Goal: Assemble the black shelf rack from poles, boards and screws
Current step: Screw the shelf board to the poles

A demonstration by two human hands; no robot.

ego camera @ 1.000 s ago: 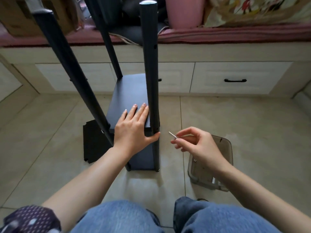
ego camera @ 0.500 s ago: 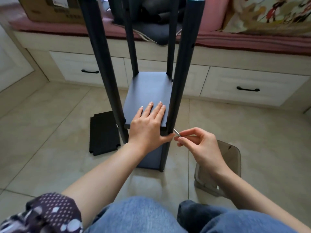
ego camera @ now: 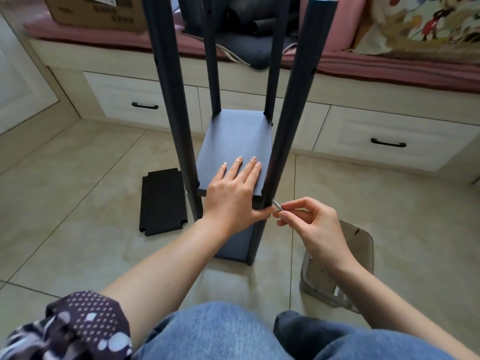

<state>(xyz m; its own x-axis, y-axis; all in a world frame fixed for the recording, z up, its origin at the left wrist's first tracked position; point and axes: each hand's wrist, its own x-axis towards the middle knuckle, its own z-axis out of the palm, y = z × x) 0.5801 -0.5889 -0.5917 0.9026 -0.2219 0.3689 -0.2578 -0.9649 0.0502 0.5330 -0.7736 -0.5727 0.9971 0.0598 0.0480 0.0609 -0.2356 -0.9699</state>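
The black rack stands on the tiled floor with several upright poles; the near right pole [ego camera: 293,120] rises beside a black board [ego camera: 233,141] set between them. My left hand [ego camera: 233,193] lies flat on that board's near end, fingers straight, thumb against the near right pole. My right hand [ego camera: 309,224] pinches a small silver screw [ego camera: 275,204] whose tip touches the pole just below the board's corner. A second black board [ego camera: 162,201] lies flat on the floor to the left.
A smoky clear plastic container [ego camera: 340,268] sits on the floor by my right wrist. Behind the rack runs a window seat with white drawers [ego camera: 140,100], a pink cushion, a cardboard box [ego camera: 96,11] and dark fabric. My jeans-clad knees fill the bottom.
My right hand has brought the screw leftward until its tip meets the near right pole. My left hand stays flat on the board. The camera view has shifted.
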